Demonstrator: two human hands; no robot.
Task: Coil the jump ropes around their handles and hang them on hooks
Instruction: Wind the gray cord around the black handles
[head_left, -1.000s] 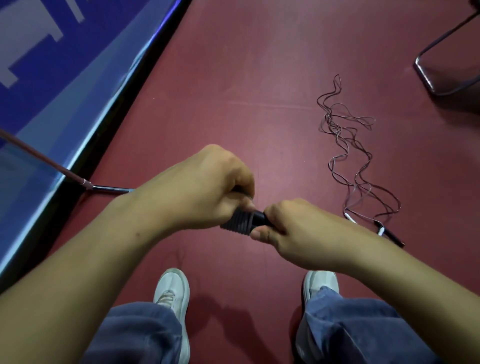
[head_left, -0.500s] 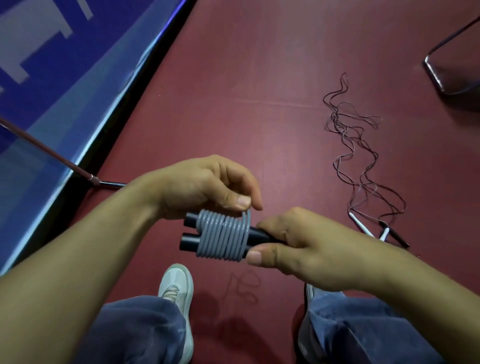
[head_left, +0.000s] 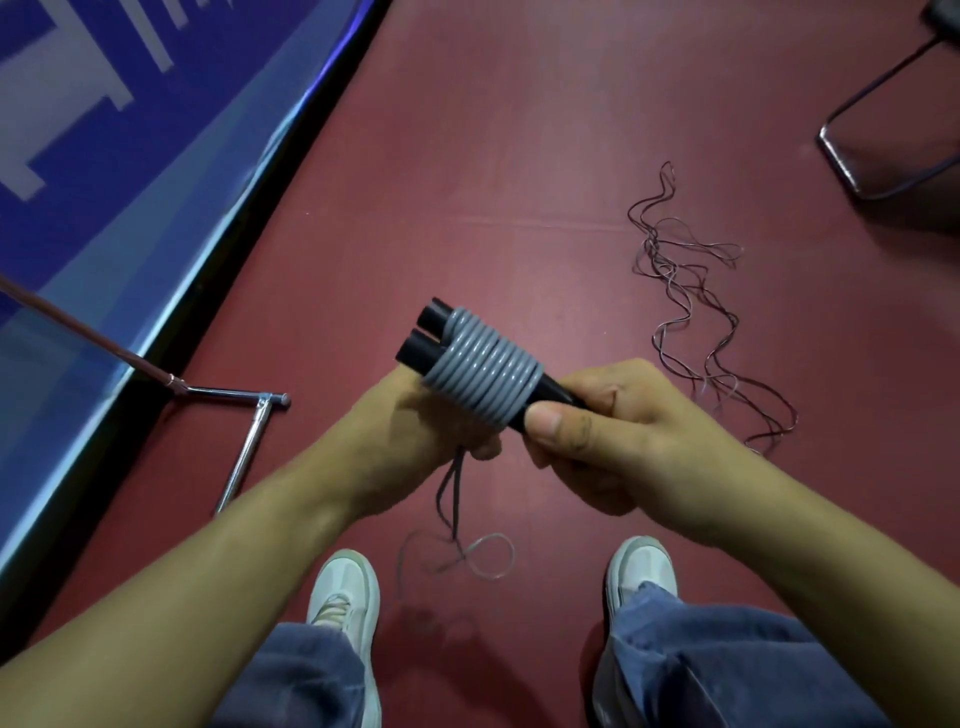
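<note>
Tension mattered: right hand (head_left: 613, 441) clamped the black handles (head_left: 415, 349), left hand (head_left: 410, 431) pinched the loose tail (head_left: 455, 499) beneath the grey coil (head_left: 485, 376); tucking it tight seemed wise.

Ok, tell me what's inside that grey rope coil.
Two black handles side by side: their ends stick out at the upper left, and the right hand grips the opposite ends. The wrapped middle is covered, and the fingers of the left hand beneath the coil are hidden.

Grey rope (head_left: 483, 382) coiled tight round two black handles (head_left: 423, 338), side by side, tilted up-left, gripped by right hand (head_left: 613, 431). Thin cord (head_left: 451, 493) dangles from left hand (head_left: 415, 426). Another thin rope (head_left: 675, 291) tangled on floor (head_left: 519, 156).
</note>
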